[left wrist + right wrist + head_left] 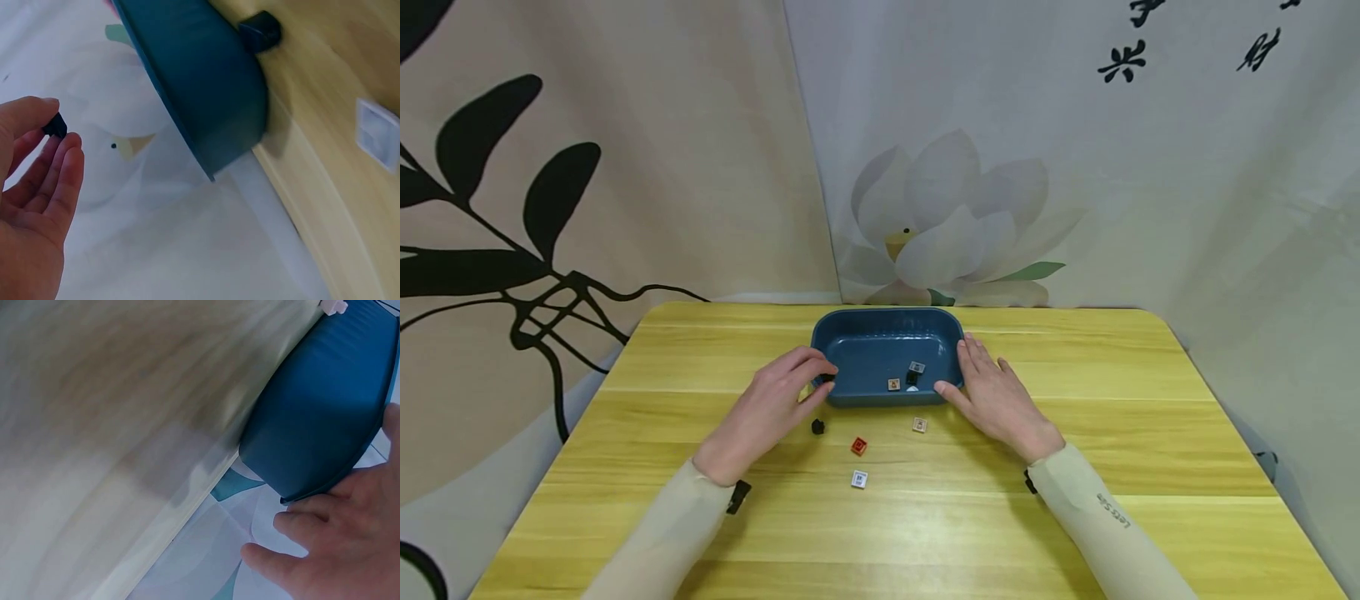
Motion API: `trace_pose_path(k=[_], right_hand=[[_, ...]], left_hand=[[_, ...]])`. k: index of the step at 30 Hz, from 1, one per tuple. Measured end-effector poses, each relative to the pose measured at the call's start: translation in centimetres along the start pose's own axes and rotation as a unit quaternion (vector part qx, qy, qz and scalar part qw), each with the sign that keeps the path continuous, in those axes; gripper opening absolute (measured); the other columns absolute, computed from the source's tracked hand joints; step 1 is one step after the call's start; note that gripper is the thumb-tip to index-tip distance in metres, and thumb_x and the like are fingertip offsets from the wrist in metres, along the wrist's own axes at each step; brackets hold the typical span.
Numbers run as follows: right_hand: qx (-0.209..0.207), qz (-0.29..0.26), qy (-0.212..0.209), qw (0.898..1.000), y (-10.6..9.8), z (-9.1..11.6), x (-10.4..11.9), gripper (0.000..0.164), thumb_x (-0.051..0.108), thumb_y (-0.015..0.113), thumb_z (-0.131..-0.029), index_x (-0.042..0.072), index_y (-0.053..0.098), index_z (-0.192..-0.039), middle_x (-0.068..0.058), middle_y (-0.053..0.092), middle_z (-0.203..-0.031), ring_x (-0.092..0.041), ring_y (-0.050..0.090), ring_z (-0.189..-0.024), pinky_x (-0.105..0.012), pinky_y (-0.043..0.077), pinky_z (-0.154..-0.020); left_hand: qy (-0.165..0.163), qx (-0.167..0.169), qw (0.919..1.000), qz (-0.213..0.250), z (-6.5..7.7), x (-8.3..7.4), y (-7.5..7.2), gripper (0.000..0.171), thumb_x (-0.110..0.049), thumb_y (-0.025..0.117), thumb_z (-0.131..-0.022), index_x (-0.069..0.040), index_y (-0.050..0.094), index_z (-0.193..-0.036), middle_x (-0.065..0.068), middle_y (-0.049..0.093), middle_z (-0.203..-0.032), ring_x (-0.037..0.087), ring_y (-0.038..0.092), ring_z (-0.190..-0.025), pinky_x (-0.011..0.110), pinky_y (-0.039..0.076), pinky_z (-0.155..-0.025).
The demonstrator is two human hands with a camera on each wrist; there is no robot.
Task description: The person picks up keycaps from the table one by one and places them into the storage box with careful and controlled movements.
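Observation:
My left hand [767,408] pinches a small black keycap [55,126] between thumb and fingers at the left end of a deep blue rectangular dish [880,400]. In the left wrist view the keycap shows plainly at the fingertips. My right hand [1000,407] rests against the dish's right end, fingers extended along the rim and thumb at the front corner. Inside the dish, toward the right, lie several keycaps, among them a beige one [893,384], a grey one [917,367] and a black one [912,377].
On the wooden table [1000,533] before the dish lie a black keycap [817,427], a red one [859,447], a white one [860,479] and a pale one [919,425]. A printed curtain [700,167] hangs behind the table's far edge.

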State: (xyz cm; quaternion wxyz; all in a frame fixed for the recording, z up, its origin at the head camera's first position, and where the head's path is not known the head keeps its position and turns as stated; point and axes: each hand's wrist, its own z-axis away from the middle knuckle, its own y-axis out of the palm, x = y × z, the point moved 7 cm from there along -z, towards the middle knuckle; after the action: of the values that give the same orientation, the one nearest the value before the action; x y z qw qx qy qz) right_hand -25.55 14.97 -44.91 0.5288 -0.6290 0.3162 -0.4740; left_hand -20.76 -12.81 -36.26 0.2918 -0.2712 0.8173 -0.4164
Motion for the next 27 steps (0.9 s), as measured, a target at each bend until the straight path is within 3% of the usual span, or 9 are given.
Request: trace_pose_path(k=[7, 12, 19, 27], right_hand=[[0.004, -0.002, 0.002, 1.000, -0.1, 0.0, 0.1, 0.093, 0.068, 0.031, -0.105, -0.004, 0.017, -0.162, -0.019, 0.011, -0.171, -0.034, 0.015, -0.157, -0.063, 0.023, -0.121], [0.007, -0.002, 0.004, 1.000, -0.1, -0.1, 0.1, 0.094, 0.069, 0.031, -0.105, -0.004, 0.016, -0.163, -0.019, 0.010, -0.171, -0.034, 0.015, -0.158, -0.063, 0.022, -0.121], [0.008, -0.001, 0.007, 1.000, -0.1, 0.0, 0.0, 0.095, 0.070, 0.031, -0.104, -0.003, 0.016, -0.163, -0.019, 0.011, -0.171, -0.034, 0.014, -0.158, -0.063, 0.022, -0.121], [0.012, -0.001, 0.007, 1.000, -0.1, 0.0, 0.0, 0.094, 0.070, 0.032, -0.104, -0.003, 0.018, -0.163, -0.019, 0.011, -0.171, -0.034, 0.015, -0.157, -0.063, 0.022, -0.121]], left_hand=[[0.006, -0.009, 0.9999, 0.008, -1.9, -0.8, 1.0, 0.019, -0.013, 0.081, -0.092, -0.007, 0.075, -0.109, 0.006, 0.067, -0.111, 0.018, 0.067, -0.090, 0.028, 0.060, -0.077], [-0.015, 0.004, 0.9999, 0.007, -3.2, -0.8, 2.1, 0.019, -0.015, 0.080, -0.093, -0.009, 0.076, -0.110, 0.005, 0.067, -0.112, 0.017, 0.067, -0.093, 0.029, 0.060, -0.081], [-0.045, 0.038, 0.9982, 0.001, -5.3, -0.4, 4.4, 0.019, -0.017, 0.077, -0.096, -0.008, 0.076, -0.113, 0.005, 0.068, -0.113, 0.018, 0.066, -0.099, 0.031, 0.059, -0.088], [-0.057, 0.105, 0.9924, -0.029, -7.6, 0.5, 7.2, 0.016, -0.012, 0.075, -0.096, -0.008, 0.076, -0.112, 0.005, 0.068, -0.111, 0.017, 0.066, -0.096, 0.030, 0.058, -0.088]])
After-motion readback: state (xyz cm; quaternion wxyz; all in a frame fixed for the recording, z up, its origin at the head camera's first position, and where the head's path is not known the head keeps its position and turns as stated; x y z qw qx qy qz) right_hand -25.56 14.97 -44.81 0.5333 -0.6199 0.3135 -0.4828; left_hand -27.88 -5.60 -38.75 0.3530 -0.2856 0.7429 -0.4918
